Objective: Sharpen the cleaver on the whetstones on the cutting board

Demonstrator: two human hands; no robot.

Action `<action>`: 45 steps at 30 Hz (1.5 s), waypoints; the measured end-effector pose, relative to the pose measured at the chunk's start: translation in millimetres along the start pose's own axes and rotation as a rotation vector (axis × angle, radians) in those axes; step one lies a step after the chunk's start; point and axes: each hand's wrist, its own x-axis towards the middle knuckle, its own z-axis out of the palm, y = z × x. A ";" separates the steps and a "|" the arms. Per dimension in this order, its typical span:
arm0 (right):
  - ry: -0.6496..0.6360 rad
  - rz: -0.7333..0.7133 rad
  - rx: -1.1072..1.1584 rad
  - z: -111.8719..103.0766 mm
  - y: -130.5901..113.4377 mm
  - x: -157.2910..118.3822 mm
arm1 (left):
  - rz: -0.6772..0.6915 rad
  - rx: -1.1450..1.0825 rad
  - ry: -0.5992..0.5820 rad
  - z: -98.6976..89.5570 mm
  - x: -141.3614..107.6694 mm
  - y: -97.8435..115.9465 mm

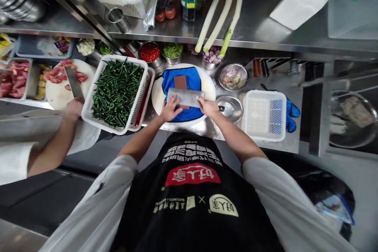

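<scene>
A cleaver [186,96] lies flat across a reddish-brown block [180,82], which rests on a blue cloth [193,76] over a round white cutting board [210,88]. Fingers spread, my left hand [170,109] presses on the blade's left end and the cloth. My right hand [207,106] is closed at the blade's right end, with the dark handle showing beneath it. Just right of the board sits a shiny metal bowl [232,109].
Left stands a white basket [85,106] of green chillies; beyond it another person's hand [74,108] holds a knife [73,82] over meat. A white basket [284,116] is on the right. Behind are bowls of chopped ingredients and a steel shelf [260,31] with leeks [217,12].
</scene>
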 end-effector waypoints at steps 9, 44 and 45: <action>-0.108 -0.020 0.004 35.2 -3.7 -59.9 | 0.081 0.013 -0.065 34.2 -64.9 12.4; 0.074 -0.006 0.037 -13.3 3.3 17.8 | 0.136 0.102 -0.012 -27.7 32.0 -12.8; 0.043 -0.003 0.033 -6.0 0.5 4.0 | 0.155 0.100 -0.023 -22.1 18.4 -10.2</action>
